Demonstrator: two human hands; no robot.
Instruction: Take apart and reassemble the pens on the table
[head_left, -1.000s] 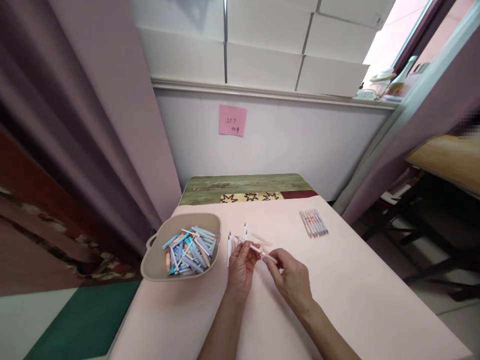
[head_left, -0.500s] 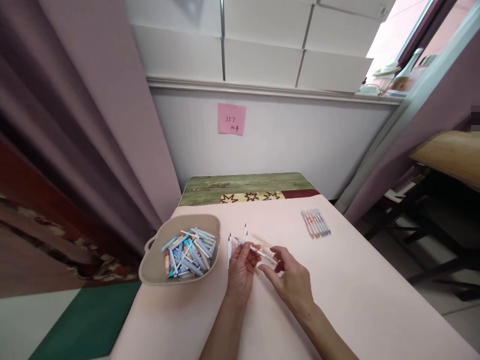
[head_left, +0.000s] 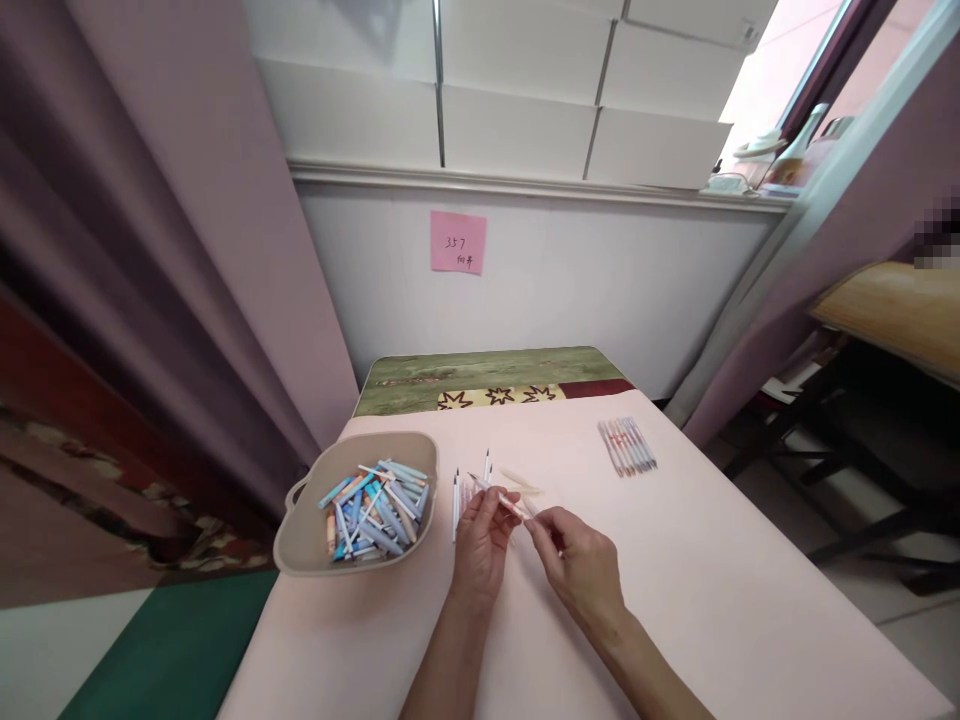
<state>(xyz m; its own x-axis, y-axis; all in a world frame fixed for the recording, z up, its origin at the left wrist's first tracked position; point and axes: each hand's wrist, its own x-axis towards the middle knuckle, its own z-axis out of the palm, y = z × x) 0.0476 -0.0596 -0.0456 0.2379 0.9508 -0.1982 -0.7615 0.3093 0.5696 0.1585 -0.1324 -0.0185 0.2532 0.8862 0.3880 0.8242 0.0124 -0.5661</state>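
Observation:
My left hand [head_left: 482, 540] is closed around a slim pen [head_left: 513, 506] with a pale barrel and reddish print, held aslant above the table. The thumb and fingers of my right hand [head_left: 576, 552] pinch the pen's lower right end. Just beyond my left hand lie several thin white pen refills [head_left: 455, 505] with dark tips. Some pale, see-through slivers [head_left: 519, 480] rest on the table past the pen. Part of a small printed item [head_left: 468, 490] shows by the left fingers; its kind is hard to make out.
To the left stands a beige basket [head_left: 309, 540] full of blue, grey and orange pen parts. A row of several similar pens [head_left: 628, 446] lies at the right. The table [head_left: 675, 600] has a pink cover and meets a wall with a pink note [head_left: 458, 242].
My right fingers, apart around the pen's end before, have closed on it. More pens now lie in the row at right, or it shows differently; the whole view has shifted slightly.

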